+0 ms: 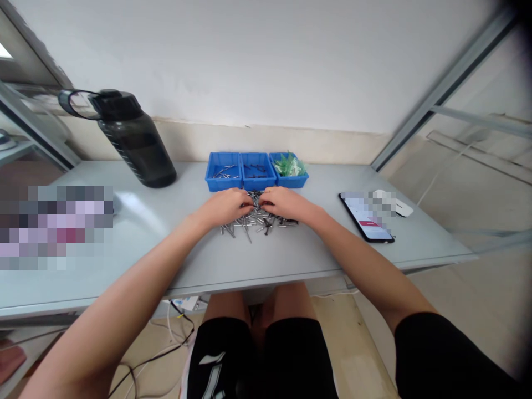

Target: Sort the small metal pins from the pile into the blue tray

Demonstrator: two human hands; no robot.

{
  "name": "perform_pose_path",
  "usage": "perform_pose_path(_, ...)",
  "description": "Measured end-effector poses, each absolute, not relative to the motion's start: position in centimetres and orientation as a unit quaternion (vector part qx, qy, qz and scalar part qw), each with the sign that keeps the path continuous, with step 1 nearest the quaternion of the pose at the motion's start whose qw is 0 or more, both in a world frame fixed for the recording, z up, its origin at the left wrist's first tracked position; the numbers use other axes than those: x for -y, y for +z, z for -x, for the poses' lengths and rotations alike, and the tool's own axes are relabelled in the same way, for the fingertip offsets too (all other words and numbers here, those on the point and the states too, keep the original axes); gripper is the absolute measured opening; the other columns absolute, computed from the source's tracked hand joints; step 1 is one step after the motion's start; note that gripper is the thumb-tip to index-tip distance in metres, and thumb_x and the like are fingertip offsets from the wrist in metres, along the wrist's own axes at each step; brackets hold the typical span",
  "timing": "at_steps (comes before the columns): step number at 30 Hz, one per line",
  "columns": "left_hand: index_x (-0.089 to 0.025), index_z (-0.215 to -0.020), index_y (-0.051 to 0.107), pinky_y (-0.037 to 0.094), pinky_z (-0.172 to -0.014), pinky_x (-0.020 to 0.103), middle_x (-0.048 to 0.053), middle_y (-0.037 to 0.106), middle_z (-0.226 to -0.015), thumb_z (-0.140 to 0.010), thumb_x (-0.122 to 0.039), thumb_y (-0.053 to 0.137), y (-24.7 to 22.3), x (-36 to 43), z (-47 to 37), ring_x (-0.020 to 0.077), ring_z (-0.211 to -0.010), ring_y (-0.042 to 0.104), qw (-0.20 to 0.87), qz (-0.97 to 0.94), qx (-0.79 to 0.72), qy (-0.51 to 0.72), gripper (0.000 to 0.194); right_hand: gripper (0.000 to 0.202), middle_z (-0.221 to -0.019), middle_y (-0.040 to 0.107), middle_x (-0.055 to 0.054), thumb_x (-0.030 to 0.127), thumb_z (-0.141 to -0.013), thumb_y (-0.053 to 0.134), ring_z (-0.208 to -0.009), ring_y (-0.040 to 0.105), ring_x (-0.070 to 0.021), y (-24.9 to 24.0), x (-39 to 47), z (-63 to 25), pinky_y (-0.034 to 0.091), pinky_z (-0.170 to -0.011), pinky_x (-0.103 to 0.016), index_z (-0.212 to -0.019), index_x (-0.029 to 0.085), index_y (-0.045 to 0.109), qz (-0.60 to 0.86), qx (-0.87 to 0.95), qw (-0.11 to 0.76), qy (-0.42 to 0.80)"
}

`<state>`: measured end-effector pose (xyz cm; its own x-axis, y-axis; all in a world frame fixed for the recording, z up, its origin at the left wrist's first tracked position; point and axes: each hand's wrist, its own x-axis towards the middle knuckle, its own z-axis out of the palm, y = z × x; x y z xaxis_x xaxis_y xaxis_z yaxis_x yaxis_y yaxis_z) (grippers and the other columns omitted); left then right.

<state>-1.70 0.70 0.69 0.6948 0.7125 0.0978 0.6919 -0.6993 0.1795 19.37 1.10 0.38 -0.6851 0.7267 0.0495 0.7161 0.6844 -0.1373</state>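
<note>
While two thighs in black fabric shorts [226, 343] sit at six o'clock, the action is up on the flat, pale grey tabletop [257, 263]: a loose heap of slim silver metal pins and dark screw-like pieces [248, 220] lies dead centre, a few strays pointing towards six. At nine o'clock it's the bare left hand [230, 204], fingers curled into the heap's edge; at three, the bare right hand [286, 202] mirrors it, thumb and fingers bent into the same metal. Is either one pinching a piece? I cannot tell, the fingertips are too buried. Farther out at three lies a black-edged smartphone [361, 213], screen lit. Just past the hands, at twelve, three open blue plastic trays [258, 182] stand in a row: silver pins left, dark pieces middle, crinkly green-and-white pieces [288, 165] right. Over at ten o'clock stands a tall, dark, translucent bottle [139, 141] with a black looped lid, and behind everything rises a plain white wall [266, 66].
</note>
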Motion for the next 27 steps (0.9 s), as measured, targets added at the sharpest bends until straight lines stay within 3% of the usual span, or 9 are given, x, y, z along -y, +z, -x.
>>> perform_pose_path(17,-0.021,-0.101,0.071,0.047,-0.078,0.031,0.005,0.069,-0.103,-0.095,-0.033,0.045,0.78,-0.49,1.66,0.0234,-0.096,0.063,0.068,-0.916,-0.388,0.074,0.029,0.019,-0.096,0.062,-0.007,0.019,-0.094,0.045,-0.082,0.055,-0.0163,0.73,-0.66,-19.42,0.032,-0.067,-0.026,-0.093,0.017,0.064,0.424,0.903,0.055,0.031)
perform_pose_path(23,-0.019,-0.110,0.069,0.047,-0.080,0.031,0.007,0.068,-0.104,-0.096,-0.034,0.044,0.80,-0.46,1.66,0.0235,-0.096,0.063,0.054,-0.914,-0.394,0.083,0.033,0.022,-0.099,0.062,-0.008,0.020,-0.097,0.039,-0.087,0.056,-0.0173,0.75,-0.82,-19.49,0.035,-0.073,-0.027,-0.097,0.016,0.061,0.445,0.889,0.109,0.018)
perform_pose_path(27,-0.020,-0.106,0.069,0.046,-0.076,0.031,0.006,0.069,-0.103,-0.096,-0.032,0.043,1.00,-0.35,1.58,0.0226,-0.092,0.063,0.050,-0.911,-0.400,0.089,0.031,0.023,-0.100,0.063,-0.008,0.022,-0.098,0.037,-0.091,0.057,-0.0185,0.72,-0.83,-19.29,0.037,-0.078,-0.028,-0.099,0.017,0.060,0.437,0.887,0.145,0.035)
